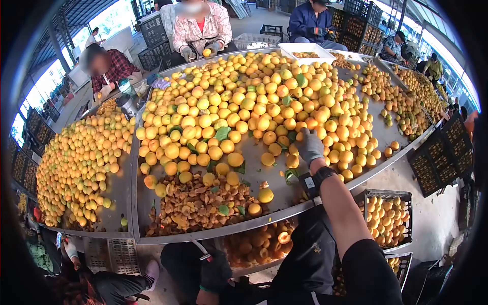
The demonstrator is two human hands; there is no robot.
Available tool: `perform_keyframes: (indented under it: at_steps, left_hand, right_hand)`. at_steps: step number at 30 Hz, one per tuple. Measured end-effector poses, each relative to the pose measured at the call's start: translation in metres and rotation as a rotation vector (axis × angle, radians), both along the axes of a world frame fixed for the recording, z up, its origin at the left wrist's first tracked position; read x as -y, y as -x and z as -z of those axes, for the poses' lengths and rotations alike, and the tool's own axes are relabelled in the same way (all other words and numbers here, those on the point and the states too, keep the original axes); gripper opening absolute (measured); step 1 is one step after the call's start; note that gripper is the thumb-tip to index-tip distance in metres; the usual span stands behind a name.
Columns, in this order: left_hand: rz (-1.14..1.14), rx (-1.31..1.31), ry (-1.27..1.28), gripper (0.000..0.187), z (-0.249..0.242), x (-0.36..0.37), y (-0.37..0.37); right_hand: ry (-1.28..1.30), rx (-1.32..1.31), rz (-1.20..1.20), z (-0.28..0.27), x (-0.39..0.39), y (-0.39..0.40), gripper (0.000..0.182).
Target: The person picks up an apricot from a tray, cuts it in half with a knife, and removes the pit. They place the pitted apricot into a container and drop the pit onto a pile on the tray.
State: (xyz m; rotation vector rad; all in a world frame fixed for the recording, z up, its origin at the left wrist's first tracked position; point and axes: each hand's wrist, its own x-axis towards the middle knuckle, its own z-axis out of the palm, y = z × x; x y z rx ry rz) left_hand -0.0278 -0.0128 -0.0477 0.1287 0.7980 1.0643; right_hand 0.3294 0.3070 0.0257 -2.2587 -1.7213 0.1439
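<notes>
Grip, right hand: grey-gloved, fingers bent down onto the fruit at 3 o'clock in the view (12 = top of view); cannot tell whether they have closed on a piece. Grip, left hand: dark-gloved, low at 6 o'clock, just outside the table edge, curled around a thin pale tool with a red part near the glove.

Fruit pile: round, yellow to orange, spread over the metal table from 9 through 12 to about 4 o'clock, green leaves among it. The right hand touches the near side of this pile; bare metal shows just beside it. The right wrist carries a dark band.

Heap of split, flattened pieces: same table, between 7 and 8 o'clock, against the near rim, with a few whole fruits at its edge.

Below the table: container of orange halves at 6 o'clock; dark crate of whole fruit at 4.

Surroundings: white tray on the far edge at 1 o'clock; second fruit pile at 9. A person in a pale checked shirt sits near 11, gloved hand holding one fruit.
</notes>
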Motion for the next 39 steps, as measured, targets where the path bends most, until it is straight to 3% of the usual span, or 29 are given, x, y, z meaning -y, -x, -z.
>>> perform_keyframes:
  at_steps: [1, 3, 4, 5, 6, 7, 8, 9, 10, 11, 12, 14, 15, 16, 19, 20, 22, 23, 24, 25, 27, 28, 30, 31, 33, 34, 36, 39]
  left_hand:
    - [-0.001, -0.004, 0.003, 0.005, -0.004, -0.001, -0.002]
    - [-0.016, -0.240, 0.080, 0.006, -0.018, -0.001, -0.010]
    - [-0.019, -0.236, 0.085, 0.006, -0.022, -0.002, -0.013]
    - [0.003, -0.345, 0.002, 0.007, -0.027, -0.002, -0.015]
    - [0.025, -0.458, -0.077, 0.007, -0.031, -0.001, -0.017]
    - [0.016, -0.462, -0.063, 0.007, -0.034, -0.002, -0.018]
    - [0.051, -0.557, -0.072, 0.010, -0.032, -0.005, -0.020]
    - [0.086, -0.652, -0.073, 0.012, -0.028, -0.006, -0.022]
    - [0.119, -0.840, -0.199, 0.012, -0.015, -0.007, -0.023]
    - [0.158, -1.028, -0.320, 0.012, -0.008, -0.005, -0.024]
    - [0.139, -1.038, -0.291, 0.012, -0.023, -0.005, -0.031]
    - [0.194, -1.815, -0.706, 0.011, -0.052, -0.004, -0.044]
    - [0.190, -1.825, -0.680, 0.011, -0.057, 0.000, -0.047]
    - [0.267, -1.839, -0.739, 0.013, -0.061, 0.002, -0.048]
    - [0.406, -1.848, -0.826, 0.026, -0.066, 0.014, -0.045]
    - [0.404, -1.708, -0.850, 0.029, -0.070, 0.017, -0.043]
    - [0.399, -1.565, -0.878, 0.033, -0.081, 0.019, -0.039]
    - [0.524, -1.119, -0.584, 0.035, -0.086, 0.022, -0.036]
    - [0.614, -0.667, -0.291, 0.038, -0.088, 0.024, -0.035]
    - [0.617, -0.664, -0.290, 0.038, -0.081, 0.028, -0.037]
    - [0.388, -0.895, -0.753, 0.040, -0.066, 0.033, -0.041]
    - [0.390, -0.895, -0.750, 0.040, -0.067, 0.035, -0.041]
    - [0.567, -1.443, -0.779, 0.045, -0.073, 0.039, -0.040]
    - [0.573, -1.440, -0.772, 0.045, -0.075, 0.041, -0.042]
    - [0.554, -1.688, -0.828, 0.045, -0.081, 0.040, -0.047]
    - [0.559, -1.685, -0.830, 0.045, -0.088, 0.039, -0.046]
    - [0.718, -0.823, -0.291, 0.042, -0.101, 0.035, -0.044]
    - [0.680, -0.654, -0.390, 0.040, -0.079, 0.041, -0.040]
  right_hand:
    - [0.003, -0.004, -0.001, 0.010, -0.004, -0.005, 0.049]
    - [-0.250, -0.752, -0.100, 0.035, -0.005, -0.015, 0.046]
    - [-0.227, -1.561, -0.107, 0.020, 0.017, -0.005, 0.044]
    - [-0.181, -1.802, -0.274, 0.010, 0.044, 0.005, 0.047]
    - [-0.271, -1.081, -0.538, 0.031, 0.063, 0.001, 0.046]
    - [-0.469, -0.977, -0.760, 0.024, 0.091, 0.020, 0.044]
    - [-0.138, -1.497, -0.574, 0.028, 0.127, 0.033, 0.045]
    - [0.182, -2.214, -0.522, -0.014, 0.160, 0.058, 0.051]
    - [0.345, -2.164, -0.624, -0.011, 0.181, 0.069, 0.055]
    - [0.451, -2.138, -0.535, -0.001, 0.208, 0.080, 0.055]
    - [0.451, -1.960, -0.559, 0.006, 0.231, 0.092, 0.055]
    - [0.432, -1.713, -0.584, 0.009, 0.267, 0.117, 0.055]
    - [0.417, -1.640, -0.585, 0.008, 0.281, 0.128, 0.055]
    - [0.425, -1.661, -0.540, 0.014, 0.293, 0.137, 0.043]
    - [0.373, -1.693, -0.486, 0.016, 0.310, 0.138, 0.029]
    - [0.324, -1.639, -0.511, 0.013, 0.312, 0.137, 0.015]
    - [0.294, -1.667, -0.588, 0.015, 0.313, 0.131, 0.014]
    - [0.266, -1.693, -0.664, 0.015, 0.314, 0.128, 0.012]
    - [0.307, -1.772, -0.585, 0.013, 0.317, 0.127, 0.011]
    - [0.307, -1.772, -0.581, 0.011, 0.320, 0.125, 0.011]
    - [0.494, -1.865, -0.461, 0.008, 0.322, 0.121, 0.019]
    - [0.496, -1.867, -0.459, 0.004, 0.322, 0.120, 0.019]
    - [0.384, -1.565, -0.686, -0.004, 0.323, 0.119, 0.023]
    - [0.389, -1.569, -0.680, -0.002, 0.323, 0.119, 0.023]
    - [0.114, -1.280, -0.893, 0.004, 0.321, 0.118, 0.024]
    - [0.128, -1.278, -0.833, 0.004, 0.319, 0.116, 0.023]
    - [0.194, -1.325, -0.891, 0.007, 0.309, 0.112, 0.022]
    - [0.291, -1.381, -1.005, 0.004, 0.310, 0.108, 0.031]
